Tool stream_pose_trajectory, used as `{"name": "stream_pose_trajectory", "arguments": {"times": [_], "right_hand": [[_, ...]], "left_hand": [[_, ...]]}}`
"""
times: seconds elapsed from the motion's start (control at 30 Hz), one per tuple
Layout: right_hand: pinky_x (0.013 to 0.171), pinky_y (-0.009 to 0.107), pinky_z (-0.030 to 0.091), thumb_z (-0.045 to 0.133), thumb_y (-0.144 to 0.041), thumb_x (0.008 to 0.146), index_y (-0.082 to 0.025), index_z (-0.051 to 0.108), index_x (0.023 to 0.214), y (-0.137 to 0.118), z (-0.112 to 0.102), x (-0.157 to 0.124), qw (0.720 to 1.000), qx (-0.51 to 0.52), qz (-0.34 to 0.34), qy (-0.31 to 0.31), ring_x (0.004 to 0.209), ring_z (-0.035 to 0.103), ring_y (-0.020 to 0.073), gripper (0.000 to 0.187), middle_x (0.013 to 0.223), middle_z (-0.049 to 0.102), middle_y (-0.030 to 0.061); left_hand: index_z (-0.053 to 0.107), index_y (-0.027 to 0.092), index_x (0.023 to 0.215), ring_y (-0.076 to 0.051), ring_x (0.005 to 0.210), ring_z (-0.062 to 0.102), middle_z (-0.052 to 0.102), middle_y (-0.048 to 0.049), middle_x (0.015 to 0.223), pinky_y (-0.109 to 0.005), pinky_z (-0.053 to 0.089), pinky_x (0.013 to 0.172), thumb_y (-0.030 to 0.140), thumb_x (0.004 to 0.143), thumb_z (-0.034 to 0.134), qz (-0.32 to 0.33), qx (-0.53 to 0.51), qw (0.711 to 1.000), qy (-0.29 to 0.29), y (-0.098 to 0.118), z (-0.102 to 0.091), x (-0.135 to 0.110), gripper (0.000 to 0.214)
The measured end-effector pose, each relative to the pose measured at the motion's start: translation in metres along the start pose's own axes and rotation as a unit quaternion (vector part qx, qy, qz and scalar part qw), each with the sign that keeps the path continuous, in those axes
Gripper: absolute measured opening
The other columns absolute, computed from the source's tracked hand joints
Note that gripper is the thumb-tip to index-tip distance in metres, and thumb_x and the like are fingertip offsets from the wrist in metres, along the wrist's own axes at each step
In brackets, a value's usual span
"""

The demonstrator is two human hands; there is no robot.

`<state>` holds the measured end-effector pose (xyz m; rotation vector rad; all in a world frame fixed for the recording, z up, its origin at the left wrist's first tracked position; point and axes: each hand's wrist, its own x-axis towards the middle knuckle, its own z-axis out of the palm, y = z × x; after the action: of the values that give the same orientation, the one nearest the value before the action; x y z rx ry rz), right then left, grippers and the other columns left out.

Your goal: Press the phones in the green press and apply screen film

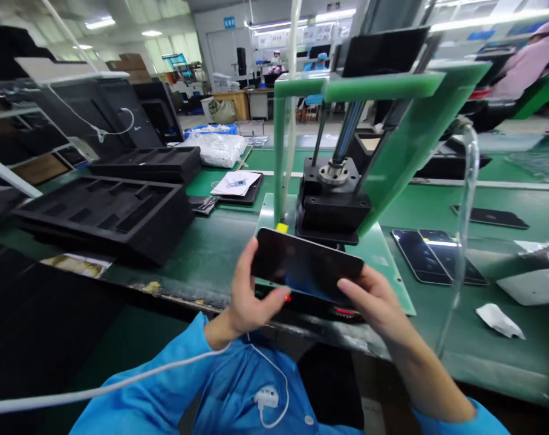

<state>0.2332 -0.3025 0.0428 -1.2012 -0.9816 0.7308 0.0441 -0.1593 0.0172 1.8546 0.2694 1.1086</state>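
A dark smartphone [306, 263] is held sideways and tilted between my two hands, its black glossy face toward me. My left hand [251, 296] grips its left end, thumb along the lower edge. At the opposite end, my right hand [374, 296] closes on the corner, with the thumb over the front. Just behind the phone stands a press with a black block [333, 211] on metal rods, framed by green plates [392, 151]. A red light glows on the press's base below the phone; the phone hides part of that base.
Several dark phones or panels [422, 257] lie to the right, near a crumpled white tissue [500, 320] and a clear hose [467, 211]. Black foam trays [106, 211] are stacked at left. Papers [237, 183] lie behind. A white cable [120, 382] crosses my left sleeve. People work far back.
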Motion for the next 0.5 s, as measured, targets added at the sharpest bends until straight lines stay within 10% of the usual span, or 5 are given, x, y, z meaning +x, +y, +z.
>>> {"name": "stream_pose_trajectory", "arguments": {"times": [0.13, 0.27, 0.5], "right_hand": [[0.067, 0.024, 0.056, 0.076, -0.041, 0.083, -0.024, 0.074, 0.099, -0.008, -0.032, -0.003, 0.995, -0.100, 0.018, 0.016, 0.076, 0.068, 0.0190, 0.024, 0.086, 0.074, 0.0025], [0.059, 0.024, 0.055, 0.077, -0.042, 0.080, -0.024, 0.074, 0.088, -0.015, -0.033, -0.001, 0.990, -0.124, 0.060, 0.009, 0.067, 0.066, 0.0198, 0.020, 0.079, 0.073, 0.0020], [0.057, 0.020, 0.053, 0.080, -0.038, 0.077, -0.024, 0.072, 0.080, -0.011, -0.033, 0.000, 0.992, -0.096, 0.074, 0.025, 0.063, 0.064, 0.0168, 0.017, 0.073, 0.070, 0.0012]], "left_hand": [[0.053, 0.017, 0.139, -0.015, 0.082, 0.067, 0.072, -0.0053, 0.093, -0.028, 0.054, 0.079, 0.032, 0.085, 0.071, -0.087, -0.059, 0.991, -0.078, 0.003, -0.023, 0.045, 0.059], [0.068, 0.014, 0.120, -0.016, 0.079, 0.067, 0.074, -0.0082, 0.096, -0.027, 0.052, 0.072, 0.030, 0.081, 0.074, -0.162, -0.108, 0.966, -0.173, -0.005, -0.029, 0.060, 0.043], [0.080, 0.019, 0.096, -0.016, 0.081, 0.067, 0.076, -0.0077, 0.092, -0.027, 0.050, 0.073, 0.021, 0.087, 0.063, -0.097, -0.076, 0.972, -0.201, -0.001, -0.031, 0.057, 0.019]]}}
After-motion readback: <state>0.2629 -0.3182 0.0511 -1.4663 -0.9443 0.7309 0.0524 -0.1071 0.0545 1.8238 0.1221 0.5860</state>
